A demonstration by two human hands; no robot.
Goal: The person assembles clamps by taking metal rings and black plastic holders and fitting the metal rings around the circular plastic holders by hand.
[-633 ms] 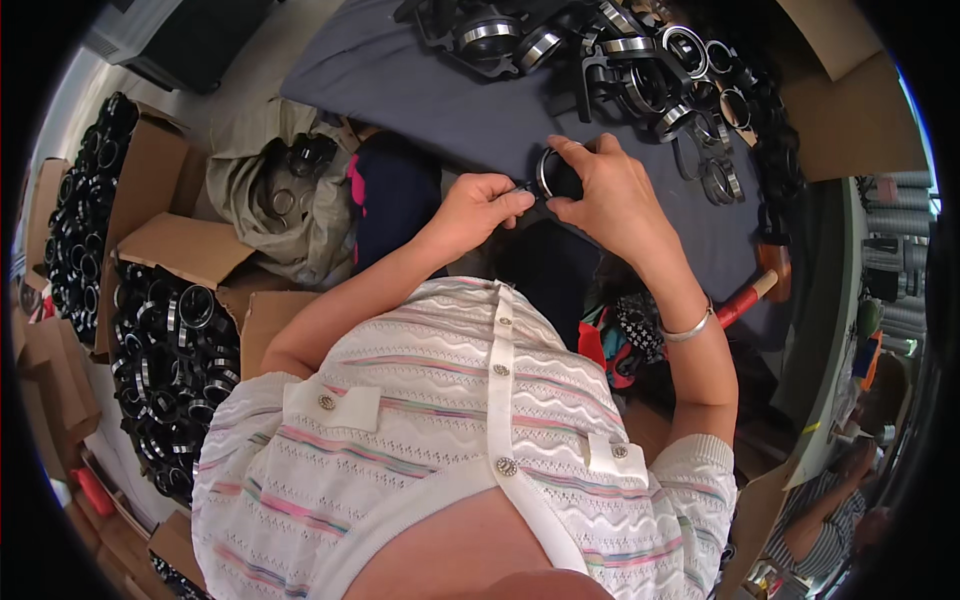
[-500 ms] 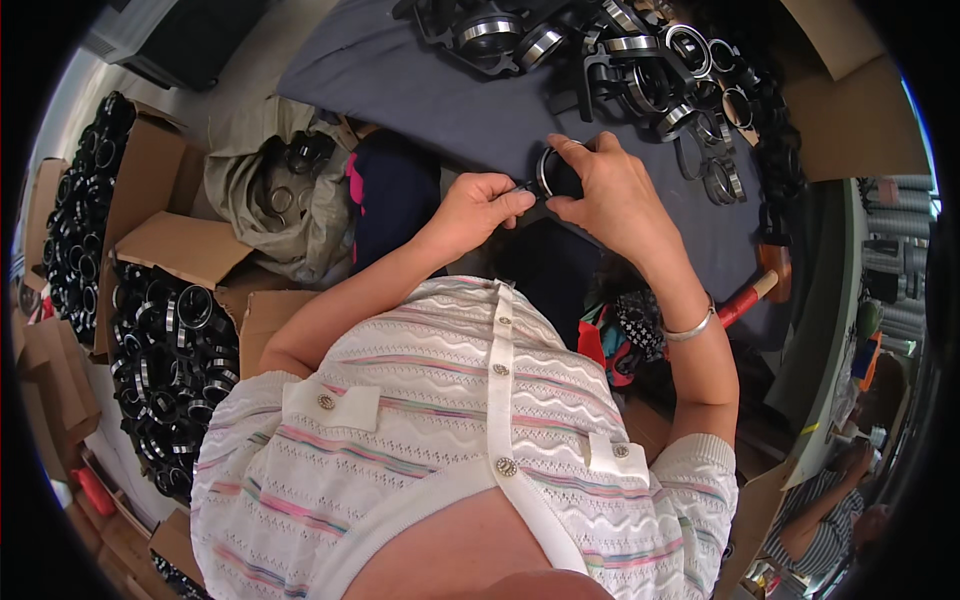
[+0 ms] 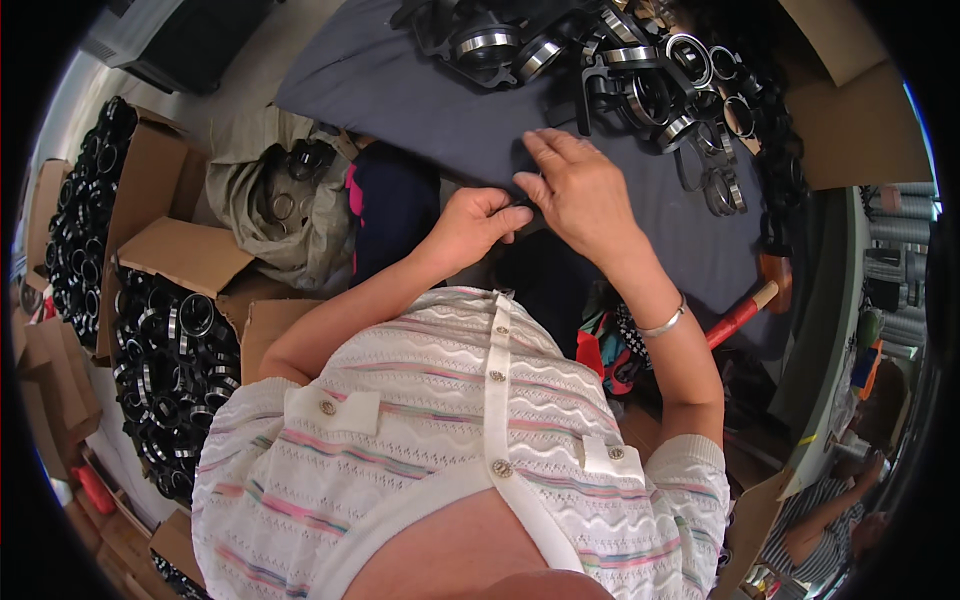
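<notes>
My left hand (image 3: 478, 222) and my right hand (image 3: 580, 188) meet at the near edge of a dark grey cloth-covered table (image 3: 400, 95). Both pinch a small black ring part (image 3: 523, 205). Only a dark sliver of it shows between the fingertips, since my right palm lies over most of it. My right wrist wears a thin silver bracelet (image 3: 664, 322). A heap of black and silver rings (image 3: 610, 60) lies farther back on the cloth, beyond my right fingers.
Open cardboard boxes full of black rings (image 3: 165, 350) stand on my left, and another box (image 3: 75, 190) sits farther out. A beige bag with rings (image 3: 275, 190) lies beside the table. A red-handled mallet (image 3: 745, 305) rests at right. Another person (image 3: 830, 515) sits lower right.
My right hand has rolled palm-down over the ring, which showed as an open loop between my fingers before. Both hands sit slightly lower and closer together.
</notes>
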